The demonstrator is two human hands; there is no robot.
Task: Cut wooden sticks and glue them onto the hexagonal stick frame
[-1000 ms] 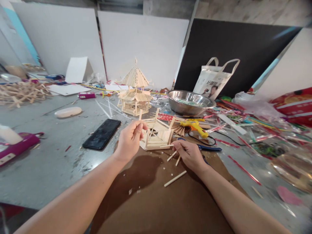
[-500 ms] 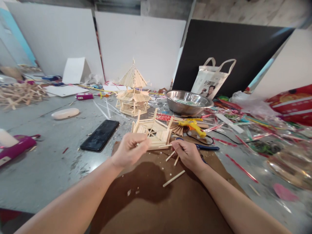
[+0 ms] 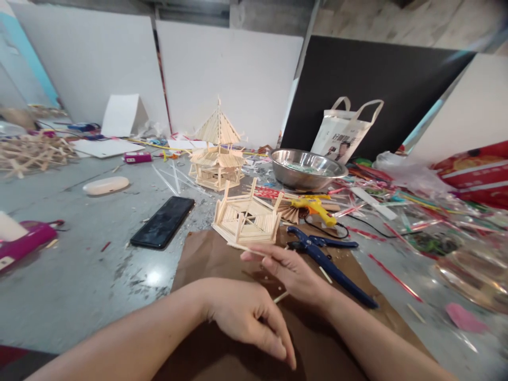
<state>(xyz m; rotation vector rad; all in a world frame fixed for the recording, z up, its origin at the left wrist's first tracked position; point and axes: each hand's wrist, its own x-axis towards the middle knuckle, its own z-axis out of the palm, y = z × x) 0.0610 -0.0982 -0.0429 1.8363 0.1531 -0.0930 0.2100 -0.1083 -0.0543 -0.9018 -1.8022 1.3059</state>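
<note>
My right hand (image 3: 291,272) pinches a thin wooden stick (image 3: 238,247) in its fingertips, just in front of a hexagonal stick frame (image 3: 248,214) with short upright posts. My left hand (image 3: 248,317) hangs lower and nearer to me over the brown board (image 3: 198,264), its fingers pointing down with nothing seen in them. Partly behind my right hand, another stick (image 3: 281,297) lies on the board. A pair of blue-handled cutters (image 3: 333,264) rests right of my right hand, beside a short stick piece (image 3: 325,274).
A finished-looking stick pavilion (image 3: 218,153) stands behind the frame. Around it are a black phone (image 3: 163,222), a yellow glue gun (image 3: 315,207), a metal bowl (image 3: 286,172) and a white bag (image 3: 337,132). Coloured strips litter the right side; a stick pile (image 3: 35,153) lies far left.
My left hand has dropped from beside the frame towards me, and its fingers have loosened. The right hand has shifted left and down with a stick, uncovering more of the cutters.
</note>
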